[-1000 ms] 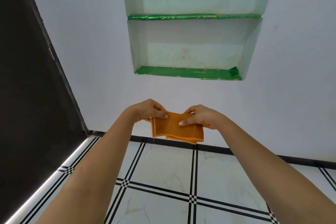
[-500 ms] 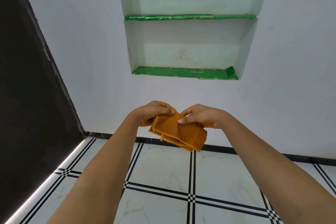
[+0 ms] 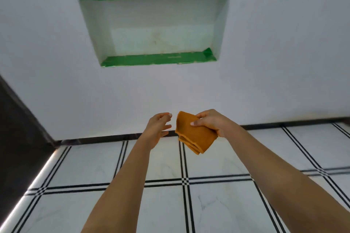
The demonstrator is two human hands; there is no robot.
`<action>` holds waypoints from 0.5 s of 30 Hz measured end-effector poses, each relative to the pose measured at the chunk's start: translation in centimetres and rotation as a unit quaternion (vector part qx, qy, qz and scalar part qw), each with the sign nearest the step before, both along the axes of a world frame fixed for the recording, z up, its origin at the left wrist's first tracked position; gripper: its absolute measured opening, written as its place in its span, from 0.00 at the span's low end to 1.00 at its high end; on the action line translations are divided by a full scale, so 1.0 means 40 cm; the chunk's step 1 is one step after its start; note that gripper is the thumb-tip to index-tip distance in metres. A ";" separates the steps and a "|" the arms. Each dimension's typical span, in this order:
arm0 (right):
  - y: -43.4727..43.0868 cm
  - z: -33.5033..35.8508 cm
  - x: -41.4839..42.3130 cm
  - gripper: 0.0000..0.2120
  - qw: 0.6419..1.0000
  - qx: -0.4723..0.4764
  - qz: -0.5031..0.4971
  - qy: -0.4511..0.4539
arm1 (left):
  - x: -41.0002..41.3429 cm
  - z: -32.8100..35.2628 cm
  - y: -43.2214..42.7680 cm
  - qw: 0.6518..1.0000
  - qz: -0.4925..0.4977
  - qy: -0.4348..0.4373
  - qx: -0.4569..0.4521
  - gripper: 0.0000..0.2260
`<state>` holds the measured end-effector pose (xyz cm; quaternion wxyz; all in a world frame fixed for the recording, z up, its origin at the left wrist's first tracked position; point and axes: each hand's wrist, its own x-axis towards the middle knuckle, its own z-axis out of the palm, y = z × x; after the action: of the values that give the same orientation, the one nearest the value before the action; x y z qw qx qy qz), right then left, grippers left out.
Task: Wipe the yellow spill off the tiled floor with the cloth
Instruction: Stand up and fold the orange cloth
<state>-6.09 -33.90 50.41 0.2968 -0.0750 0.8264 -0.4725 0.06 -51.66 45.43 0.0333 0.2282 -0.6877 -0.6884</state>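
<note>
Cloth (image 3: 196, 134): orange, folded into several layers with stacked edges showing at the lower corner. It is held in the air above the tiled floor (image 3: 155, 166), in front of the white wall (image 3: 75, 81).

Handling, judged:
- Soft, light and limp. No risk of breakage, and one hand should carry it.
- The fold looks loose, so the layers may slide apart or flop open if it is pinched at one edge only.
- The best hold is probably across the folded stack, thumb on one face and fingers behind, so that it goes down as a flat pad.
- The fabric looks slightly napped and should not slip in a dry grip.

Right hand (image 3: 212, 123): grips the cloth at its upper right part. The thumb (image 3: 197, 122) lies across the top face and the other fingers curl underneath, mostly hidden. The free lower corner droops toward the floor.

Left hand (image 3: 158, 126): holds nothing. Its fingers (image 3: 164, 115) are relaxed and slightly spread, palm turned toward the cloth. It is just beside the cloth's left edge, with a narrow gap showing between them.

Both forearms reach forward from the bottom of the view at about the same height.

Spill: no yellow is visible on the tiles in view, so its place cannot be told. The wiping looks not yet begun.

Also present: a wall niche with green-lined shelves (image 3: 159, 58).
</note>
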 end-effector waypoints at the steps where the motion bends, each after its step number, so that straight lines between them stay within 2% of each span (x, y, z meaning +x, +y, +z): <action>1: 0.023 -0.012 0.002 0.25 1.000 -0.006 -0.026 -0.002 | -0.009 -0.006 0.026 1.000 -0.010 -0.001 0.009 0.13; 7: 0.331 -0.102 0.037 0.24 0.975 -0.063 -0.213 -0.018 | -0.066 -0.060 0.339 0.989 -0.135 -0.044 0.042 0.12; 12: 0.664 -0.132 0.097 0.22 0.926 -0.116 -0.359 -0.027 | -0.105 -0.084 0.667 0.971 -0.230 -0.063 0.032 0.10; 14: 0.851 -0.143 0.139 0.21 0.896 -0.135 -0.422 -0.020 | -0.112 -0.097 0.867 0.955 -0.285 -0.074 0.031 0.13; 15: 0.879 -0.148 0.142 0.20 0.890 -0.144 -0.432 -0.018 | -0.115 -0.098 0.897 0.953 -0.290 -0.080 0.033 0.14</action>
<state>-0.40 1.25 44.49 0.0642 0.2561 0.6943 -0.6695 -4.53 -15.79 41.51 -0.2305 0.0745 -0.7017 -0.6700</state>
